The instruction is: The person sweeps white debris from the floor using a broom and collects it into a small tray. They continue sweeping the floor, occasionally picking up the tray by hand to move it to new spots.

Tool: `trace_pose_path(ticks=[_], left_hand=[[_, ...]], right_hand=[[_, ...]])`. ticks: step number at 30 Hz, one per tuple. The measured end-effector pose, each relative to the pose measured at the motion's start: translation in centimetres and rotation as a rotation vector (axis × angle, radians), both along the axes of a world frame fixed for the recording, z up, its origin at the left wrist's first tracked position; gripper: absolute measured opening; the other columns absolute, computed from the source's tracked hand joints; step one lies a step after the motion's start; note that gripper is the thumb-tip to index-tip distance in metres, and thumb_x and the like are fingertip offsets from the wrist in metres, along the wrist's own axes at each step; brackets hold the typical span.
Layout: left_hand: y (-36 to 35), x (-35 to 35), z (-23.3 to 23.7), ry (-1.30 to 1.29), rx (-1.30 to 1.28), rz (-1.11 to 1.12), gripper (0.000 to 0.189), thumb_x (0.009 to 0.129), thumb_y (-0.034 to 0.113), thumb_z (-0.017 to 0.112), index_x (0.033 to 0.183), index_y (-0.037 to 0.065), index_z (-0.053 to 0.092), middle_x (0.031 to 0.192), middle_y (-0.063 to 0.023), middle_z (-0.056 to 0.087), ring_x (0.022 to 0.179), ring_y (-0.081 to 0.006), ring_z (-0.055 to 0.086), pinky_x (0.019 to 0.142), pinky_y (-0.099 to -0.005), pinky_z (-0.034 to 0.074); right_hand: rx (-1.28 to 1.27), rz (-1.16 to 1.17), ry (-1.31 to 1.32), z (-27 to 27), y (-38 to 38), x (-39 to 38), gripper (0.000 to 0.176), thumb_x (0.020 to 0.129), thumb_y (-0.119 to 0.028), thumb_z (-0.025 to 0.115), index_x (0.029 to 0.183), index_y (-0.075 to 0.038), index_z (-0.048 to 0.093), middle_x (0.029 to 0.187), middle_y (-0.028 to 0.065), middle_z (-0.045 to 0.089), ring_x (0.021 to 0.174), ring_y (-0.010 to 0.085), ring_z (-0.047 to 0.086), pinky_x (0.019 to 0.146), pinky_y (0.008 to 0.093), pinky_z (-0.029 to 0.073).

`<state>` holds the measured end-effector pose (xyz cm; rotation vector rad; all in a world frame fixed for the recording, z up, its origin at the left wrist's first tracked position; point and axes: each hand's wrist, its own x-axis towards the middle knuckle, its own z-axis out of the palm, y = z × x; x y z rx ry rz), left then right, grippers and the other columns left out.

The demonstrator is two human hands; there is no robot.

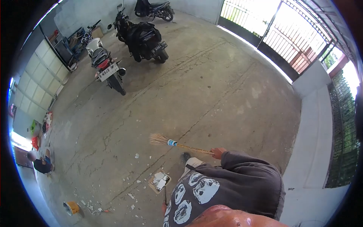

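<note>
My right hand [218, 153] is closed around the handle end of a stick broom [193, 149]. The broom lies across the view, its bristles pointing left and a blue and white band near them. Lower down, my left hand [164, 208] shows only in part beside my shirt, at the handle of a dustpan [154, 187]; its fingers are mostly hidden. White flakes lie in the dustpan. More white flakes [131, 196] are scattered on the concrete floor to its left.
An orange bucket [72, 207] lies tipped at the lower left. A person [42, 165] sits by the left wall. Motorcycles [109, 72] stand at the upper left. A gate [264, 41] and a low white wall [312, 128] bound the right side.
</note>
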<state>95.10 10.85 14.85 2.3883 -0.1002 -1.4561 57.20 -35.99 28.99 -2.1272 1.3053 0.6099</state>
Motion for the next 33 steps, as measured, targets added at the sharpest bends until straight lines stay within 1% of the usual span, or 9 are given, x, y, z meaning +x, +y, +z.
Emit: trace_pose_path(ticks=[10,13,16,19,27,29,30,31,33], left_hand=[[-10.1,2.2,-0.9,0.373,-0.244,0.474,0.039,0.093,0.030,0.035,0.078,0.001,0.056,0.064,-0.0087,0.056,0.059,-0.0183,0.052,0.055,-0.0341,0.042],[-16.1,3.1,7.3,-0.034,-0.287,-0.022,0.029,0.093,0.027,0.040,0.074,0.006,0.047,0.062,-0.0032,0.046,0.055,-0.0143,0.044,0.050,-0.0270,0.037],[-25.2,2.4,17.6,-0.230,-0.195,0.040,0.030,0.092,0.030,0.045,0.071,0.008,0.046,0.062,-0.0029,0.046,0.054,-0.0132,0.044,0.048,-0.0288,0.035],[-19.3,7.5,-0.5,0.269,-0.423,0.200,0.032,0.090,0.034,0.049,0.069,0.010,0.046,0.059,-0.0033,0.046,0.052,-0.0149,0.045,0.045,-0.0314,0.034],[-28.5,13.1,-9.2,0.341,-0.048,0.655,0.034,0.089,0.032,0.043,0.067,0.007,0.051,0.054,-0.0083,0.051,0.044,-0.0208,0.048,0.039,-0.0372,0.035],[-29.5,14.4,-10.3,0.275,-0.144,0.165,0.036,0.088,0.032,0.044,0.068,0.004,0.055,0.054,-0.0099,0.052,0.043,-0.0223,0.049,0.040,-0.0389,0.037],[-21.9,12.1,-5.2,0.289,-0.135,0.225,0.036,0.088,0.032,0.044,0.068,0.004,0.055,0.054,-0.0099,0.052,0.043,-0.0223,0.049,0.040,-0.0389,0.037],[-31.0,15.0,-8.4,0.311,-0.120,0.628,0.036,0.088,0.030,0.043,0.068,0.003,0.057,0.054,-0.0109,0.052,0.044,-0.0221,0.050,0.042,-0.0388,0.038],[-31.2,15.9,-10.0,0.277,-0.160,0.546,0.036,0.089,0.029,0.043,0.072,0.002,0.059,0.055,-0.0120,0.053,0.045,-0.0223,0.051,0.043,-0.0388,0.039]], right_hand=[[-0.113,0.011,-0.113,0.8,-10.5,4.3,0.028,0.081,-0.028,0.055,0.099,-0.006,0.053,0.079,0.0192,0.063,0.076,0.0386,0.061,0.066,0.0494,0.047],[-0.069,-0.045,-0.039,2.1,-12.2,6.6,0.031,0.080,-0.028,0.057,0.108,-0.013,0.058,0.094,0.0142,0.065,0.086,0.0335,0.063,0.074,0.0475,0.049],[-0.120,-0.058,-0.080,1.8,-12.7,6.7,0.032,0.080,-0.028,0.056,0.108,-0.012,0.057,0.094,0.0154,0.064,0.088,0.0337,0.063,0.073,0.0481,0.049],[-0.134,-0.164,-0.039,2.5,-12.1,6.1,0.033,0.081,-0.029,0.054,0.108,-0.010,0.056,0.092,0.0168,0.064,0.087,0.0354,0.062,0.071,0.0482,0.050],[-0.066,-0.325,0.084,6.0,-10.9,7.5,0.029,0.083,-0.032,0.054,0.105,-0.012,0.054,0.091,0.0204,0.064,0.085,0.0411,0.061,0.070,0.0506,0.048],[-0.067,-0.251,0.111,6.5,-11.1,8.2,0.029,0.084,-0.033,0.055,0.107,-0.014,0.055,0.093,0.0202,0.064,0.087,0.0407,0.061,0.071,0.0504,0.048],[-0.062,-0.260,0.146,6.3,-11.2,8.5,0.032,0.084,-0.034,0.055,0.110,-0.015,0.054,0.092,0.0196,0.064,0.085,0.0400,0.062,0.070,0.0498,0.049],[-0.057,-0.269,0.179,5.9,-11.3,8.8,0.036,0.083,-0.035,0.056,0.113,-0.016,0.053,0.091,0.0191,0.065,0.083,0.0394,0.063,0.069,0.0492,0.050],[-0.073,-0.236,0.091,2.8,-11.1,7.6,0.035,0.083,-0.035,0.057,0.113,-0.017,0.053,0.091,0.0182,0.065,0.083,0.0390,0.063,0.068,0.0496,0.050]])
